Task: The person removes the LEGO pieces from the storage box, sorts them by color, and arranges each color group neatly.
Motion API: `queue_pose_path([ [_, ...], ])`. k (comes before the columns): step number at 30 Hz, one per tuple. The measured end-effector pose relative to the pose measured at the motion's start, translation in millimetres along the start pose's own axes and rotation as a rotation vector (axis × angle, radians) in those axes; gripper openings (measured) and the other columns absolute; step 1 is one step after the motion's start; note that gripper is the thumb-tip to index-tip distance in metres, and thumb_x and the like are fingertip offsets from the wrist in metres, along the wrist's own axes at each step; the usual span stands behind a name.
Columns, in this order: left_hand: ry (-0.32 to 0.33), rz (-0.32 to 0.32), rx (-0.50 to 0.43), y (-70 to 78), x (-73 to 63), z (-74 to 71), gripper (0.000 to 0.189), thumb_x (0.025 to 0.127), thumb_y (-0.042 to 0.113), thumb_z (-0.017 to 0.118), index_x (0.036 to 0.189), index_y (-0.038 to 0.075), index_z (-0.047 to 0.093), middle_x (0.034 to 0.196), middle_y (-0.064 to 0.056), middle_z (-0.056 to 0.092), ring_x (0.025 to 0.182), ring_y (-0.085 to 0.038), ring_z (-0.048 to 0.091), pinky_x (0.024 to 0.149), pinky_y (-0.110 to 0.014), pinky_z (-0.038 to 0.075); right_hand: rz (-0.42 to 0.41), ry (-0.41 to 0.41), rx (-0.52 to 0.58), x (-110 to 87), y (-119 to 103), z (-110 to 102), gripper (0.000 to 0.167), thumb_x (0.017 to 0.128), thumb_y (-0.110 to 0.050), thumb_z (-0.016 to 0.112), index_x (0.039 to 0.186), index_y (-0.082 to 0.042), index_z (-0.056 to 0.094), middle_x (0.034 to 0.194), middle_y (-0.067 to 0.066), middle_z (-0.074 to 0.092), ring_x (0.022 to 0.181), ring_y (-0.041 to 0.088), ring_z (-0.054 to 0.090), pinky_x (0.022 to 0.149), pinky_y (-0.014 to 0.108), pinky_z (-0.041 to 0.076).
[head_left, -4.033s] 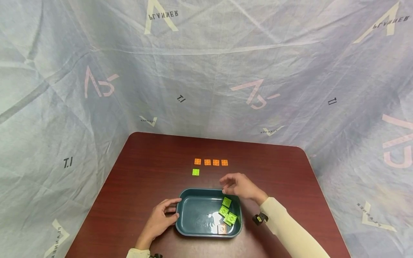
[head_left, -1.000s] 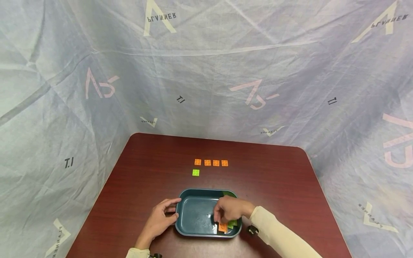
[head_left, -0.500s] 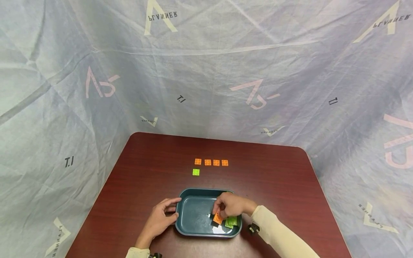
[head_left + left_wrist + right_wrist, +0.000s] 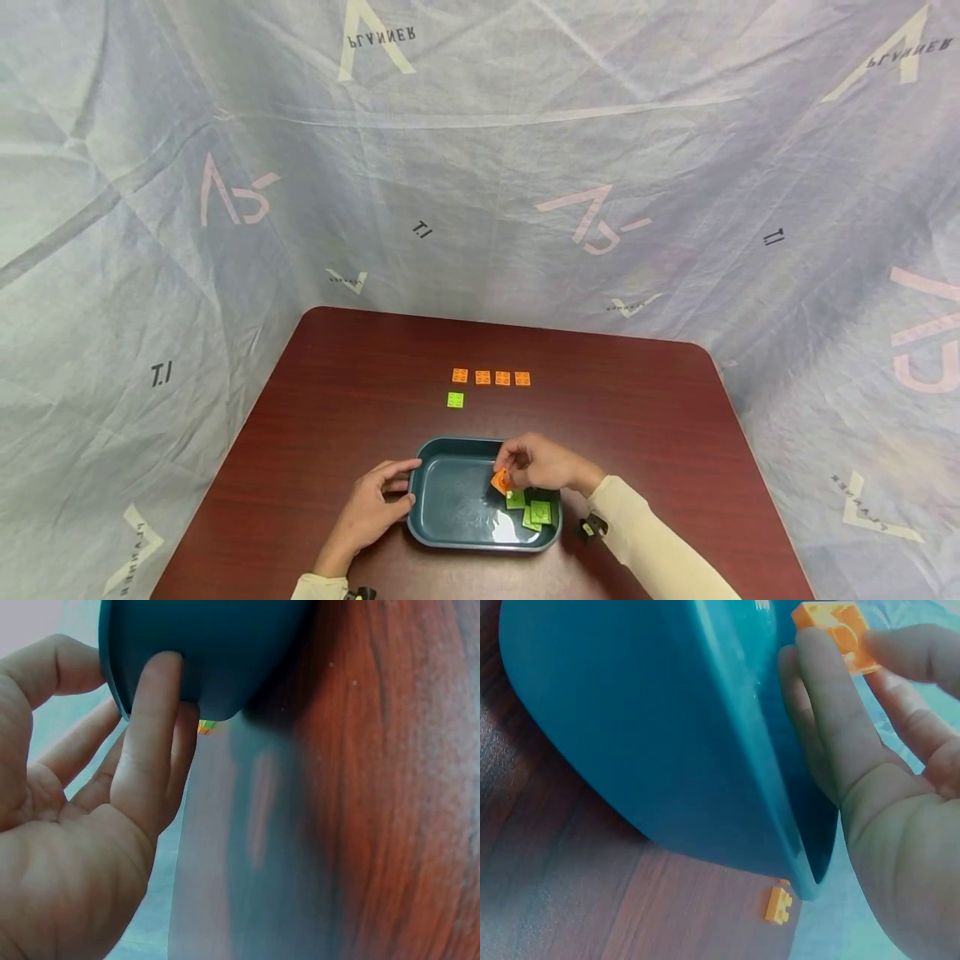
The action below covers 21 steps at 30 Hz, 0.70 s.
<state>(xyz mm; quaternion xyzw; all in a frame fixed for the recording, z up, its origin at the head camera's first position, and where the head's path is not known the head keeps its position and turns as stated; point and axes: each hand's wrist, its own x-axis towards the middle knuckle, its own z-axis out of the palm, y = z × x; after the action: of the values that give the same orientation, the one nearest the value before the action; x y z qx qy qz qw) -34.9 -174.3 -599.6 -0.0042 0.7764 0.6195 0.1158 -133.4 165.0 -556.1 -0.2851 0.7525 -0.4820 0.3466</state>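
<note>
In the head view my right hand (image 4: 542, 462) pinches an orange toy building brick (image 4: 500, 481) over the right part of a dark teal tray (image 4: 442, 546). The right wrist view shows the orange brick (image 4: 836, 634) between thumb and fingertips, its hollow underside visible. Below that hand, 3 green bricks (image 4: 540, 512) lie in the tray, one partly overlapping another. My left hand (image 4: 369, 508) rests against the tray's left end, thumb and fingers spread along the rim. In the left wrist view, fingers (image 4: 154, 720) press the tray's outer wall (image 4: 217, 652).
Beyond the tray, several orange bricks (image 4: 482, 377) form a row on the dark red wooden table (image 4: 337, 400). One green brick (image 4: 455, 400) sits in front of the row's left end. Grey printed cloth (image 4: 480, 208) hangs around the table's back and sides.
My right hand reached into the tray, picked up the orange brick from its near right part and moved it up and away from me. The green bricks have shifted. My left hand stays put.
</note>
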Motion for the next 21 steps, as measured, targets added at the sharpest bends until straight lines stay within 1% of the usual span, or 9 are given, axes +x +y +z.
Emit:
queue_pose_path([
  [2,0.001,0.005,0.005,0.3,0.3,-0.1,0.050,0.094,0.004,0.076,0.142,0.017,0.069,0.141,-0.012,0.064,0.121,-0.036,0.066,0.073,-0.029,0.064,-0.006,0.007,0.028,-0.4,0,-1,0.016,0.097,0.002,0.067,0.107,-0.006,0.076,0.097,0.011,0.078,0.088,0.036,0.075,0.079,0.056,0.064],
  [4,-0.002,0.010,0.009,0.0,0.2,0.0,0.050,0.094,0.004,0.076,0.142,0.017,0.068,0.141,-0.012,0.064,0.120,-0.036,0.067,0.073,-0.029,0.064,-0.008,0.015,0.042,-0.6,0,-2,0.010,0.100,-0.003,0.067,0.106,-0.006,0.075,0.098,0.012,0.078,0.091,0.039,0.075,0.080,0.054,0.064],
  [6,-0.007,0.006,0.008,-0.5,0.0,0.1,0.051,0.094,0.004,0.075,0.143,0.017,0.068,0.141,-0.012,0.064,0.120,-0.035,0.067,0.073,-0.029,0.064,-0.012,0.030,0.036,-0.7,-1,-2,0.009,0.102,-0.006,0.067,0.105,-0.006,0.075,0.099,0.012,0.077,0.091,0.038,0.075,0.081,0.049,0.065],
  [8,-0.012,0.000,-0.001,-1.2,-0.8,0.5,0.051,0.095,0.005,0.075,0.143,0.017,0.067,0.142,-0.012,0.063,0.120,-0.034,0.067,0.072,-0.030,0.064,-0.012,0.045,0.036,-0.3,0,-2,0.009,0.101,-0.004,0.066,0.107,-0.005,0.073,0.100,0.013,0.075,0.093,0.036,0.074,0.082,0.047,0.065],
  [11,-0.012,-0.010,-0.009,-1.4,-1.2,0.7,0.051,0.095,0.005,0.075,0.143,0.018,0.068,0.142,-0.012,0.063,0.121,-0.035,0.067,0.072,-0.030,0.064,-0.016,0.099,0.024,0.6,-1,-3,0.015,0.100,0.000,0.063,0.111,-0.004,0.072,0.101,0.013,0.074,0.092,0.036,0.075,0.083,0.049,0.065],
  [14,-0.014,-0.009,-0.014,-0.4,-1.1,0.3,0.050,0.095,0.005,0.075,0.143,0.018,0.068,0.142,-0.012,0.063,0.122,-0.036,0.066,0.072,-0.030,0.064,-0.016,0.173,0.038,1.7,-2,-5,0.020,0.099,0.001,0.061,0.113,-0.005,0.074,0.103,0.012,0.075,0.095,0.043,0.075,0.084,0.055,0.064],
  [17,-0.019,-0.007,-0.025,0.7,-0.6,-0.2,0.050,0.095,0.004,0.075,0.143,0.017,0.067,0.142,-0.013,0.063,0.123,-0.038,0.066,0.071,-0.030,0.064,-0.021,0.244,0.061,2.6,-4,-8,0.016,0.100,-0.003,0.064,0.110,-0.008,0.076,0.103,0.011,0.077,0.100,0.048,0.074,0.087,0.057,0.063],
  [18,-0.020,-0.009,-0.028,0.8,-0.4,-0.4,0.050,0.095,0.004,0.076,0.143,0.017,0.068,0.142,-0.013,0.063,0.123,-0.038,0.066,0.071,-0.030,0.064,-0.030,0.263,0.059,2.9,-4,-9,0.014,0.100,-0.005,0.066,0.109,-0.008,0.077,0.103,0.011,0.078,0.100,0.048,0.075,0.087,0.054,0.063],
  [21,-0.019,-0.009,-0.027,0.7,0.0,-0.5,0.050,0.095,0.004,0.076,0.142,0.017,0.068,0.142,-0.013,0.063,0.122,-0.037,0.066,0.071,-0.030,0.064,-0.057,0.311,0.033,3.3,-4,-14,0.010,0.098,-0.007,0.072,0.106,-0.010,0.077,0.103,0.012,0.078,0.099,0.046,0.075,0.086,0.040,0.064],
])
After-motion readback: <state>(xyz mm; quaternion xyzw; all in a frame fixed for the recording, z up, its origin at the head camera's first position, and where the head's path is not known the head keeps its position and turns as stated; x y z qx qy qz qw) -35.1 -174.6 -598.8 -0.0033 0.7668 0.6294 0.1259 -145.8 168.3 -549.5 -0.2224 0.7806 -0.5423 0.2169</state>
